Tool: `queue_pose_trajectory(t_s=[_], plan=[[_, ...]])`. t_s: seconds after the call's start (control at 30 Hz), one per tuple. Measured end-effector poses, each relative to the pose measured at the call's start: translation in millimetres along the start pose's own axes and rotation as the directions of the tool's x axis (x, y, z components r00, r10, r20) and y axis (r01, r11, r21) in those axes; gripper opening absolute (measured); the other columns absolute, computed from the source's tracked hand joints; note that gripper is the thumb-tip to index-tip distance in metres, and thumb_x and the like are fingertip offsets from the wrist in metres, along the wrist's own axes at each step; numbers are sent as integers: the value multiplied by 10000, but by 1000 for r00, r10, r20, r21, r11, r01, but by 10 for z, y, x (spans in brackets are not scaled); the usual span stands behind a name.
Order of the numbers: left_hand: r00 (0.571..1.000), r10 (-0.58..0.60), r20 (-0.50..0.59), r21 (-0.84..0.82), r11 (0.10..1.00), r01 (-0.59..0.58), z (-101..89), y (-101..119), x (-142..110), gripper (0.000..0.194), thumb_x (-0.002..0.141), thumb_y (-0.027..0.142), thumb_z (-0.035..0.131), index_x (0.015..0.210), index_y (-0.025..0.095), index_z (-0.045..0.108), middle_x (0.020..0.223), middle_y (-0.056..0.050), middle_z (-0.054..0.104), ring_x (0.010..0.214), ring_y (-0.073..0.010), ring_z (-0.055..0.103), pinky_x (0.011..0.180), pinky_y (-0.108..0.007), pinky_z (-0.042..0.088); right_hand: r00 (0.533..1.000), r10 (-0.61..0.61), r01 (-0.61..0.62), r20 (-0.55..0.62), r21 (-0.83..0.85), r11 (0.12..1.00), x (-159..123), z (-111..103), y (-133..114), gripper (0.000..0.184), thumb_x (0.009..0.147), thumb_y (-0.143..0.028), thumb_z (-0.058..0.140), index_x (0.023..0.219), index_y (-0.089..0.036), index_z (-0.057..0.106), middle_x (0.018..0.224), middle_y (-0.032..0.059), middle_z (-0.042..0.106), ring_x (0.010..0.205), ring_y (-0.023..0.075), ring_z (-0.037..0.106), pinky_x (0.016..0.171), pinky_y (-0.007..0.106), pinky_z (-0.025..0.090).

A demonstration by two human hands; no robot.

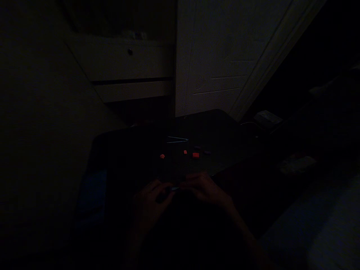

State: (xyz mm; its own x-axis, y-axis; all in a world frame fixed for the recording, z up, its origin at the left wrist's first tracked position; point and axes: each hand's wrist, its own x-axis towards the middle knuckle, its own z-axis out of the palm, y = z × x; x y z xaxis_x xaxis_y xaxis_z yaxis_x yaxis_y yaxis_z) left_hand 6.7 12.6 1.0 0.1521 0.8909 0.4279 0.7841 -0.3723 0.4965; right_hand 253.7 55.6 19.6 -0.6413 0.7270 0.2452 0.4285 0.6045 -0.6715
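The picture is very dark. My left hand [153, 198] has its thumb and fingers pinched at one end of a small pale piece [174, 188]. At the other end of that piece, the fingers of my right hand [204, 187] are pressed together on it. Its exact kind is too dim to make out. Beyond the hands on the dark table [146, 138] lie a small orange knobbly piece [162, 156], a tiny orange block [185, 152] and a larger orange block [195, 155]. Farther back is a thin V-shaped metal tool [177, 140], like tweezers.
Two small dark pieces lie near the larger orange block, one being a dark piece [207, 152]. A bluish flat thing [91, 193] is at the left. Behind the table stand a drawer cabinet [132, 63] and a pale panel door [213, 56]. A pale box [267, 117] sits at right.
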Motion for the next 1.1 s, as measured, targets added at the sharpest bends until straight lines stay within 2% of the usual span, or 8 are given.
queue_pose_trajectory(t_s=[0.2,0.37,0.47,0.6,0.9,1.1], plan=[[1000,-5,-3,6,1000,5,4,-7,-5,115,910,333,791,1010,327,847,823,25,777,833,-200,791,722,-285,609,999,-2,1,36,18,1000,-7,-14,10,225,1043,-159,678,1148,-247,856,924,30,781,806,164,706,711,253,451],[1000,-2,25,-15,1000,2,1,-27,-9,130,911,354,802,1023,315,852,827,25,777,782,-189,779,688,-279,596,1000,24,-23,-20,72,997,-4,34,48,206,1082,-237,655,1114,-225,858,883,29,758,771,154,684,687,247,445],[1000,4,13,-9,1000,-4,3,-25,-10,128,908,344,810,1020,299,853,814,22,769,824,-202,787,706,-286,599,999,28,-27,-40,31,999,1,60,61,213,1082,-217,645,1135,-219,852,909,40,761,791,163,686,702,255,451],[1000,-2,22,-20,1000,3,8,-16,-7,124,916,340,804,1026,308,850,812,26,757,734,-175,758,644,-275,581,1000,8,-8,4,-9,1000,8,34,42,231,1064,-171,649,1161,-233,849,916,43,763,802,169,692,713,257,457],[1000,18,-17,-34,999,-19,35,-45,-27,116,943,378,787,1023,316,845,793,26,736,769,-188,766,669,-284,587,999,-5,5,53,17,1000,-7,-24,10,226,1050,-168,665,1143,-248,855,943,33,785,814,166,704,717,258,457],[999,40,-11,-51,998,-41,41,-54,-49,154,971,405,767,1045,292,841,805,21,742,830,-201,790,711,-289,602,999,-3,5,-42,40,999,7,44,23,206,1071,-187,649,1110,-219,849,926,38,780,791,163,700,704,259,453]])
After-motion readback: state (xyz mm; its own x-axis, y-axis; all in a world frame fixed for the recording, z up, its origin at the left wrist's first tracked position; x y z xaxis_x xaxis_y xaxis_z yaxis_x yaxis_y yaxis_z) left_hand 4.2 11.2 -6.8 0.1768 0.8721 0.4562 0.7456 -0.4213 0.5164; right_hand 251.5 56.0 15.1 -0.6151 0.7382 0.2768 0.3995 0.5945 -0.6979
